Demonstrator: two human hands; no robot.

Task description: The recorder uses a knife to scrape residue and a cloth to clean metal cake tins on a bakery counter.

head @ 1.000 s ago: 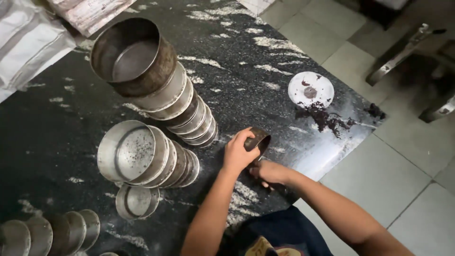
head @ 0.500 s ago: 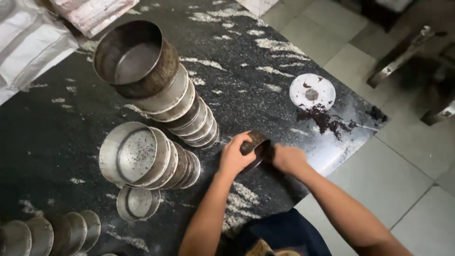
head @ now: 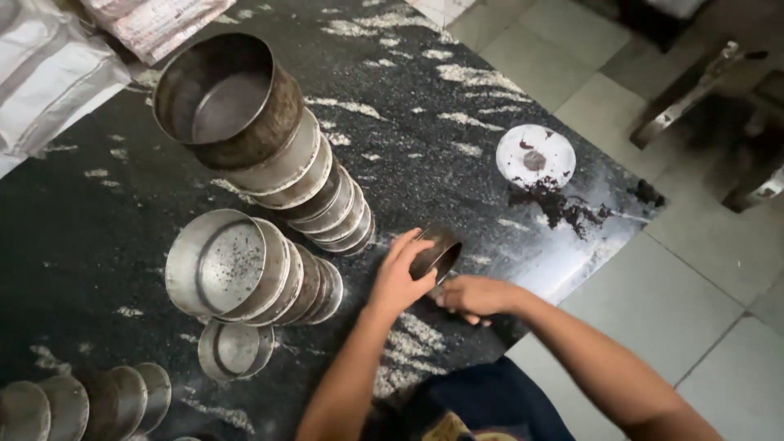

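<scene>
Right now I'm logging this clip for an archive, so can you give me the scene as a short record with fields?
surface: black speckled stone counter
left hand: left hand grips a small round metal tin, tilted on its side
right hand: right hand rests on the counter beside the tin
stacks: tall stack of metal tins; shorter stack; single tin
other: white round lid with dark crumbs near it

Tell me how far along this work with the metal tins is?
Done, it seems: tall stack of tins and a shorter stack stand on the black counter. In hand: the left hand holds one small tin, right hand beside it. How many remain cannot be told.
</scene>
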